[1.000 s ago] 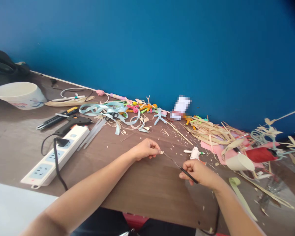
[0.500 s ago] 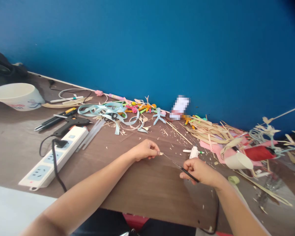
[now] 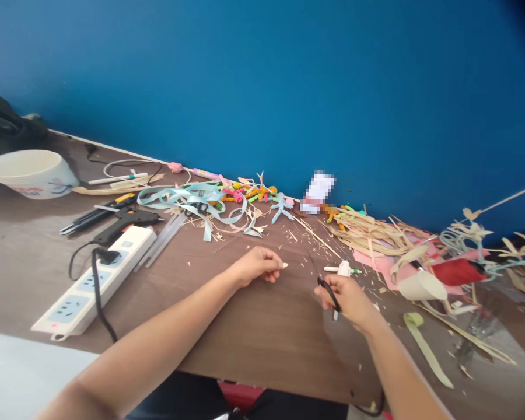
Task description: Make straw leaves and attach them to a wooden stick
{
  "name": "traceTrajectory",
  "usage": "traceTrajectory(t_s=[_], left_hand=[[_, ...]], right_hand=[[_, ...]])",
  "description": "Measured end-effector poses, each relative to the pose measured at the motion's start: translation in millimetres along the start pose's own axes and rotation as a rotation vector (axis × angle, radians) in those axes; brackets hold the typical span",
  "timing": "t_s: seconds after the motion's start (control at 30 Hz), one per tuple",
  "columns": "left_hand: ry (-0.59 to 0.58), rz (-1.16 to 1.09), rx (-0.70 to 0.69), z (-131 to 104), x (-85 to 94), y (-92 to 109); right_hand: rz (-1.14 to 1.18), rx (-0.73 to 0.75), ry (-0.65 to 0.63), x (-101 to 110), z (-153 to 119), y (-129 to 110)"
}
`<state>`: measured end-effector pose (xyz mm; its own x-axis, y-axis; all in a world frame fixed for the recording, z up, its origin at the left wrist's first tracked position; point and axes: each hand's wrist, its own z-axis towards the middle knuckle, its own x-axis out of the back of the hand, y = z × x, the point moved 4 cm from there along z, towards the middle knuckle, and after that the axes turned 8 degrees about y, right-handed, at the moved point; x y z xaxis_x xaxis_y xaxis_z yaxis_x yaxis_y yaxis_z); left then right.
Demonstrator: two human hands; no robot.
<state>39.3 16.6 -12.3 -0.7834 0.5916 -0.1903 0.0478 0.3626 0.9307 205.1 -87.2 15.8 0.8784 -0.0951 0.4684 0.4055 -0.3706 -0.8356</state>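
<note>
My left hand [image 3: 260,266] is closed in a pinch over the middle of the table. A small pale scrap [image 3: 284,265], looking like a bit of dried husk, pokes out from its fingertips. My right hand [image 3: 343,298] grips a pair of black-handled scissors [image 3: 328,291], with the fingers at the handle loops. The blades point up and away to the left, apart from the scrap. Just behind my right hand lies a white glue gun [image 3: 345,268], partly hidden, with a white and green pen [image 3: 356,270] beside it.
A white power strip [image 3: 98,283], a black glue gun [image 3: 126,224] and a white bowl [image 3: 30,175] stand left. Blue ribbon [image 3: 175,197] and pipe cleaners [image 3: 282,207] line the wall. Husk strips [image 3: 367,233], a red spool [image 3: 459,273] and a green ribbon roll [image 3: 426,350] lie right.
The scissors have drawn back from the scrap, and their blades have swung to point more away from me. My right hand has turned; my left hand stays nearly in place.
</note>
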Motion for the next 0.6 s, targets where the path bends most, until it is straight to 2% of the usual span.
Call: traceTrajectory(t_s=[0.1, 0.2, 0.3, 0.43, 0.6], left_hand=[[0.033, -0.125, 0.017, -1, -3.0, -2], [0.08, -0.156, -0.007, -1, -5.0, -4], [0.124, -0.142, -0.033, 0, -5.0, -5], [0.142, -0.122, -0.055, 1, -3.8, -6], [0.058, -0.132, 0.005, 2, -3.0, -8]], right_hand=[[0.251, 0.081, 0.189, -18, 8, -12], [0.407, 0.16, 0.301, -38, 19, -22], [0.451, 0.215, 0.319, -51, 29, -29], [0.43, 0.225, 0.333, -56, 40, -31], [0.436, 0.219, 0.33, -51, 46, -26]])
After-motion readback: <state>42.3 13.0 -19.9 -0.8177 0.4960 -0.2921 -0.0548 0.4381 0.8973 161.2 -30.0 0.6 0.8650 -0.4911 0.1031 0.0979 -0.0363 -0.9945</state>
